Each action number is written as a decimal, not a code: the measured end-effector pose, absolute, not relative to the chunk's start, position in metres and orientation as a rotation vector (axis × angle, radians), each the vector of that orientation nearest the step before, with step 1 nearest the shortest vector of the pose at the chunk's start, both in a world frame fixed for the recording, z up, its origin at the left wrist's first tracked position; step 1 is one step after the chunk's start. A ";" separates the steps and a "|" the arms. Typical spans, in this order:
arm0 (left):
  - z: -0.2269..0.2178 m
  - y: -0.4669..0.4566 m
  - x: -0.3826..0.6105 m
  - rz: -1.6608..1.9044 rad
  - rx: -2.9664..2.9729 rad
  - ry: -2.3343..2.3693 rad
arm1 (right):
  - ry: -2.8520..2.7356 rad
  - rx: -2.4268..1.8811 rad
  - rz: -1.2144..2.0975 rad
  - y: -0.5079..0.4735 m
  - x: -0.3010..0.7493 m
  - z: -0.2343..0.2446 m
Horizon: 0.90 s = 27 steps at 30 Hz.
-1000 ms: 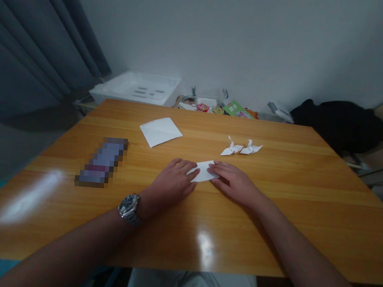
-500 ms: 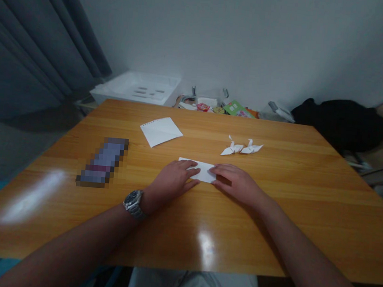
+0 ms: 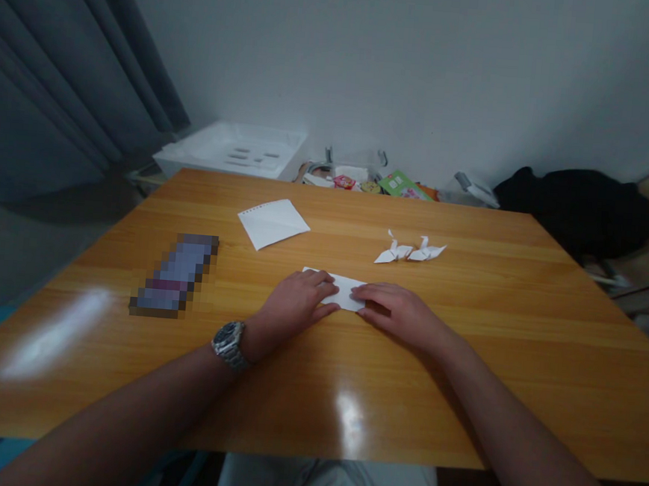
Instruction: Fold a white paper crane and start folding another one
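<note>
A small folded sheet of white paper (image 3: 347, 293) lies flat on the wooden table in front of me. My left hand (image 3: 296, 302) covers its left part, fingers bent over the top and thumb at the near edge. On the other end, my right hand (image 3: 402, 313) holds the paper with fingertips on its surface and thumb by the near right corner. Both hands hide the ends of the sheet. Just beyond my right hand stand two white origami cranes (image 3: 395, 253) (image 3: 427, 251), side by side.
A loose white paper sheet (image 3: 273, 224) with a perforated edge lies at the back left. A pixelated phone-like object (image 3: 176, 275) rests on the left of the table (image 3: 402, 399). Behind the far edge are a white plastic tray (image 3: 231, 146), small packages and a black cloth item (image 3: 580, 207).
My right fingertips have slid slightly left and nearer to me along the folded paper. The left hand is almost unmoved, and the cranes and loose sheet stay in place.
</note>
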State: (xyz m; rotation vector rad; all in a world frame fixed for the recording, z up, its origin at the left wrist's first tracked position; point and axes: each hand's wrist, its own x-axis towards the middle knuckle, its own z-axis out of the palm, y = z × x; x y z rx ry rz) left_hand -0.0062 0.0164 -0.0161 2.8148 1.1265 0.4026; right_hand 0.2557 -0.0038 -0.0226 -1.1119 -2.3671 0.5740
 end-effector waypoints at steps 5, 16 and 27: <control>-0.016 0.016 -0.005 0.397 2.818 1.121 | -2.363 -1.136 0.640 -0.005 0.258 -0.019; -0.014 0.008 -0.010 0.415 2.784 0.952 | -2.235 -1.214 0.625 -0.002 0.260 -0.018; -0.012 0.008 -0.009 0.355 2.802 0.734 | -2.165 -1.234 0.491 0.001 0.258 -0.018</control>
